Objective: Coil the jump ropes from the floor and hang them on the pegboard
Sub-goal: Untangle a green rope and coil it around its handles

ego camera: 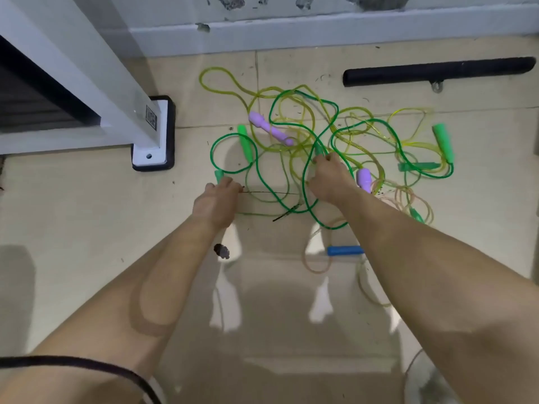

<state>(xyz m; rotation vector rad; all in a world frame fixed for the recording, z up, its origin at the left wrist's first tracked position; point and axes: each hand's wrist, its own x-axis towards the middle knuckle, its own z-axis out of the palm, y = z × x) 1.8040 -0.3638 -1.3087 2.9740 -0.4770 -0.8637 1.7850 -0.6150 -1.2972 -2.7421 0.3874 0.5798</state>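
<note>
The tangled jump ropes (291,126) lie on the tiled floor (87,214), hemmed by a white post base (151,135) at 9 o'clock, a black foam tube (437,71) at 1 o'clock and the wall skirting (291,33) at 12; open tile spreads toward 8 o'clock. The left hand (217,199) grips a green handle (218,174) at the heap's 8 o'clock edge, and the right hand (329,176) curls round a second green handle (319,148) near its middle.
</note>
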